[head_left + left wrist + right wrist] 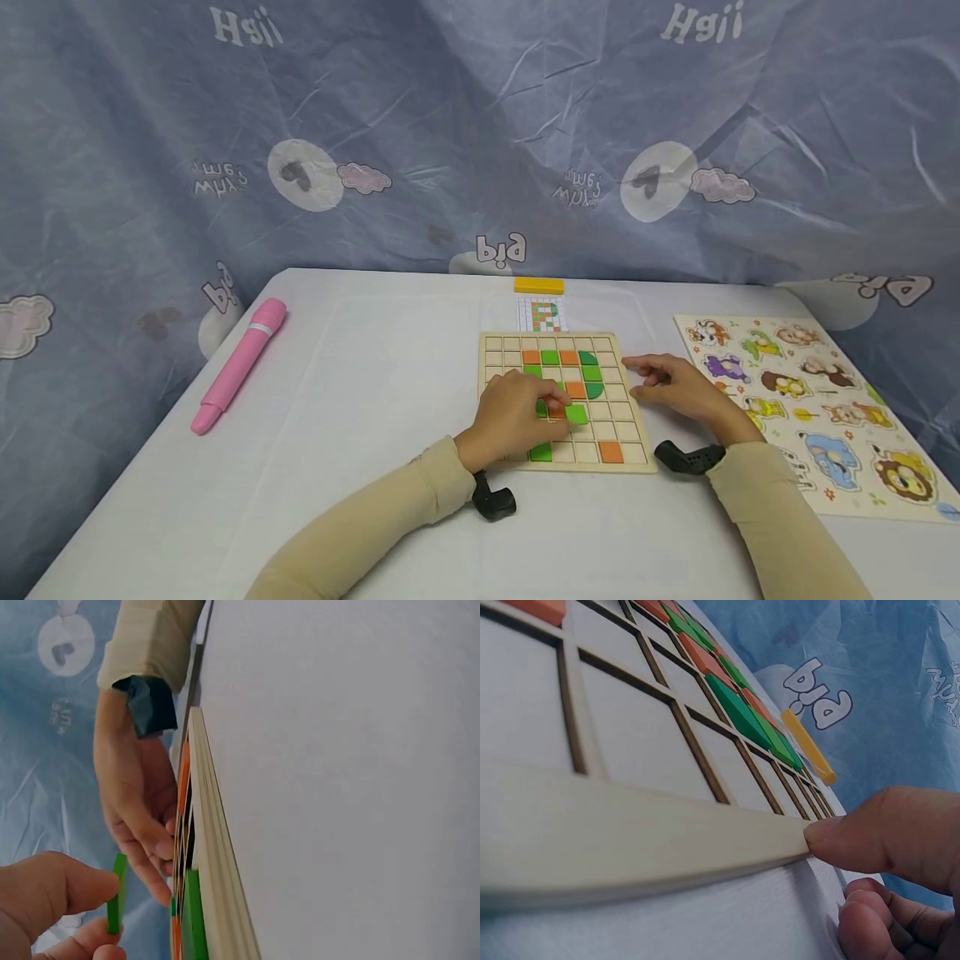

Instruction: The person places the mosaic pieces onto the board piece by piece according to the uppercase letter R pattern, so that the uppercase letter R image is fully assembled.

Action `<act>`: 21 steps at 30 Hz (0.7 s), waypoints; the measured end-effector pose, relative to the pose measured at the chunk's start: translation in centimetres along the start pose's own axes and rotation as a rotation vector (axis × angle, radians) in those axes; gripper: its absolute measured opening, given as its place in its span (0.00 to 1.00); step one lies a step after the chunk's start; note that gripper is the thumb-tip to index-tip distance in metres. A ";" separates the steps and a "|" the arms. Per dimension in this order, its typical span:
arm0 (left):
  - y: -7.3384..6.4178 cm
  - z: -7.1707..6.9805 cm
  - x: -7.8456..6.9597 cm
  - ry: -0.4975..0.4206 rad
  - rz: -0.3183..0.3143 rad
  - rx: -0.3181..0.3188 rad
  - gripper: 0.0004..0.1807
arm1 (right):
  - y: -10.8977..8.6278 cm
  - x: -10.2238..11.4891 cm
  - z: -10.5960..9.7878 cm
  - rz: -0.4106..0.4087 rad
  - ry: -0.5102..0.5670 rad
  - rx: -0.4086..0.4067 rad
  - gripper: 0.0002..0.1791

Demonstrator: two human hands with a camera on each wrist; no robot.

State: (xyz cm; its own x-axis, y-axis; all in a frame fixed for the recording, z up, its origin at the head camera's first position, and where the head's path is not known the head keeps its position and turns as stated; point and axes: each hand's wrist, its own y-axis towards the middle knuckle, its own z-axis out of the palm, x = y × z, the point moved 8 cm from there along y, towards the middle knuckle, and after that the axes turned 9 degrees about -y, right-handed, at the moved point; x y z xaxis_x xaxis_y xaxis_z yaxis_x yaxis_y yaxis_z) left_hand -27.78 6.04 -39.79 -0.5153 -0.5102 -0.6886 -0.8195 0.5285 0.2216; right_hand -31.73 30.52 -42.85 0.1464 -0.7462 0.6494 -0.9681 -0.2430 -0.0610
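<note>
My left hand [517,417] pinches a green square tile [576,414] between thumb and fingertips, just above the wooden grid board [626,429]. In the left wrist view the green tile [116,894] is tilted on edge, clear of the board's surface. Orange and green tiles fill several squares of the board, with rounded green pieces [588,358] near its upper right; the left hand hides part of the grid. At the board's right edge, my right hand [678,387] touches the rim with its fingertips. The right wrist view shows one digit [855,838] against the rim, other fingers bent below.
A pattern card [543,315] lies behind the board, before a yellow block [538,286]. On the right lies an animal picture board [813,392], partly under the right forearm. A pink microphone-shaped object [238,367] lies far left. A patterned blue curtain [420,125] hangs behind the table.
</note>
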 end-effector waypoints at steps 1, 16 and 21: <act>0.1 0.2 -0.1 0.012 0.000 0.006 0.10 | 0.0 0.0 0.0 -0.001 -0.001 0.000 0.31; 0.6 1.7 -0.6 0.112 0.023 0.063 0.07 | 0.0 0.2 -0.1 -0.007 0.001 -0.001 0.31; 0.7 2.1 -0.5 0.139 0.019 0.082 0.08 | -0.2 0.2 0.0 0.002 0.008 0.005 0.31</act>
State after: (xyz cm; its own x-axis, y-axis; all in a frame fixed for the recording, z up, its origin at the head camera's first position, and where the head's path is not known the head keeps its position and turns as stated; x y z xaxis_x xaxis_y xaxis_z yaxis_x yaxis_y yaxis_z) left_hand -27.52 8.13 -40.76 -0.5652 -0.5851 -0.5815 -0.7886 0.5901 0.1727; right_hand -31.56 30.46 -42.72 0.1430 -0.7414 0.6556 -0.9674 -0.2447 -0.0657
